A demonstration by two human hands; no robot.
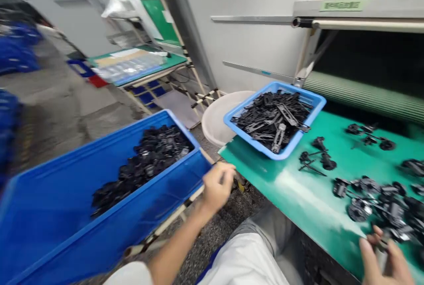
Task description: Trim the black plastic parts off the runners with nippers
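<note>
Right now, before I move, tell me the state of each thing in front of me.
Large blue bin: partly filled with black parts.
Small blue tray: heaped with black parts.
Green bench: loose black parts scattered on it.
Left hand: curled, blurred, at the bin's corner.
Right hand: closed on a dark part.

Bright, even indoor light is flooding the scene, and a pale glare is streaking across the green workbench (298, 192), while shadows are staying soft and faint. Motion blur is smearing the blue crate (56, 205) and the left hand (217, 185), and the wide lens is bowing the grey wall panel (251, 28) and stretching everything toward the edges of the frame.
</note>
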